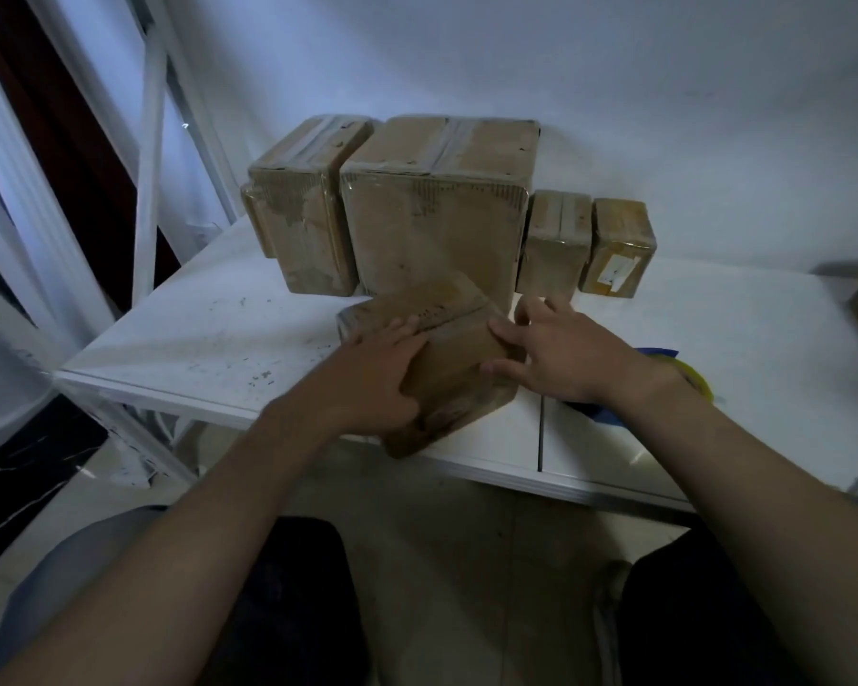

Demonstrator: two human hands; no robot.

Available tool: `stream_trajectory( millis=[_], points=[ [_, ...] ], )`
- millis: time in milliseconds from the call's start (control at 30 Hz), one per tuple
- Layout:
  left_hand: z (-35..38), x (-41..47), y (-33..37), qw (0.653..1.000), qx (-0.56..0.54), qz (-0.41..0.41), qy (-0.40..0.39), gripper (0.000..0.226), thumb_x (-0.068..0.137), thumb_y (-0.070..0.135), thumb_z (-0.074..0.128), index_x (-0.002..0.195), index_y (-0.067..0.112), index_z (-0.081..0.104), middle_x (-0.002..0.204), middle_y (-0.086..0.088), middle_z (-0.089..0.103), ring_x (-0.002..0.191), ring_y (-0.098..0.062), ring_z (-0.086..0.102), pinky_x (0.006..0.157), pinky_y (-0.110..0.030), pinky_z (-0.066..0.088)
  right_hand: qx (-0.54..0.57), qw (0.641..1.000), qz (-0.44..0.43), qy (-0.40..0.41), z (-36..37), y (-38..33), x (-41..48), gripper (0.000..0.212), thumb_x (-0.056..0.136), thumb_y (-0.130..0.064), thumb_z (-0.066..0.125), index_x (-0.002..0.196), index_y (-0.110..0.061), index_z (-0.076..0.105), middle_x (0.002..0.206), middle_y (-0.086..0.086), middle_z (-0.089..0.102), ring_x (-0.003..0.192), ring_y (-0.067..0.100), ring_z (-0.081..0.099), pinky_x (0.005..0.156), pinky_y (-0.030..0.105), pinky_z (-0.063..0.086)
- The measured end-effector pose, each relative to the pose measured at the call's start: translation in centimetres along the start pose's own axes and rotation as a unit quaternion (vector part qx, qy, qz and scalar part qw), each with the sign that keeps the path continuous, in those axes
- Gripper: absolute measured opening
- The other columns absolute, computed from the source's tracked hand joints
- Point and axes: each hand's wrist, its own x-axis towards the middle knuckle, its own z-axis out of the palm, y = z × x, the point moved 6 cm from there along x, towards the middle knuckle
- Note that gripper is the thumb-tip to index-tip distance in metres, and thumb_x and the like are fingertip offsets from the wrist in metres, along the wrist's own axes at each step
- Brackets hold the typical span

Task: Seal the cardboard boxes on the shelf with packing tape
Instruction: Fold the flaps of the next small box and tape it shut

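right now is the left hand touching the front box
Touching. The head view shows the left hand resting on the front box, fingers across its top.

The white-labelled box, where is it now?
Head view: the white-labelled box stands rightmost in the back row on the shelf, right of another small box.

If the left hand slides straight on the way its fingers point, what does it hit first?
Likely the large box behind; the left hand lies on the front box. Depth unclear.
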Motion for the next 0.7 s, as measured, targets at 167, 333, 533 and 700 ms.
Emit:
stream_trajectory(
  millis=[167, 333, 533, 700],
  points=[
    [-0.9, -1.7, -1.7, 0.997, 0.07, -0.041, 0.008, 0.077, 0.094, 0.014, 0.055, 0.157, 0.035, 0.016, 0.168, 0.005, 0.003, 0.154, -0.022, 0.005, 0.121, -0.055, -0.006, -0.026, 0.992, -0.113, 0.058, -1.8, -2.9, -1.1, 0.045, 0.097, -0.062, 0.036, 0.124, -0.042, 0.064, 0.112, -0.009, 0.053, 0.1, 0.01, 0.043, 0.075, 0.033, 0.042],
    [-0.2, -1.7, 1.0, 0.996, 0.057, -0.047, 0.051, 0.056, 0.102, 0.047, 0.039, 0.152, 0.051, 0.014, 0.168, 0.006, -0.004, 0.154, -0.03, -0.004, 0.112, -0.075, -0.002, 0.091, 0.99, -0.056, 0.09, -1.7, -0.7, 2.1, 0.062, 0.095, -0.068, 0.025, 0.143, -0.039, 0.05, 0.146, -0.005, 0.043, 0.129, 0.019, 0.038, 0.1, 0.045, 0.045],
    [1.5, -0.5, 2.8, 0.994, 0.042, -0.098, 0.029, 0.07, 0.102, 0.039, 0.05, 0.151, 0.055, 0.004, 0.167, 0.008, -0.009, 0.153, -0.032, -0.011, 0.102, -0.084, -0.004, 0.152, 0.988, -0.022, -0.033, 2.7, 1.0, 6.9, 0.06, 0.1, -0.064, 0.028, 0.156, -0.045, 0.018, 0.167, -0.013, 0.005, 0.152, 0.022, 0.009, 0.123, 0.045, 0.015],
    [1.4, -0.4, 1.8, 0.995, 0.044, -0.084, 0.026, 0.075, 0.102, 0.025, 0.05, 0.149, 0.061, 0.004, 0.166, 0.012, -0.011, 0.153, -0.029, -0.014, 0.099, -0.084, -0.01, 0.135, 0.99, -0.003, -0.043, 2.4, 1.0, 7.0, 0.064, 0.098, -0.064, 0.034, 0.156, -0.043, 0.019, 0.157, -0.004, 0.027, 0.138, 0.025, 0.035, 0.113, 0.043, 0.034]
  ],
)
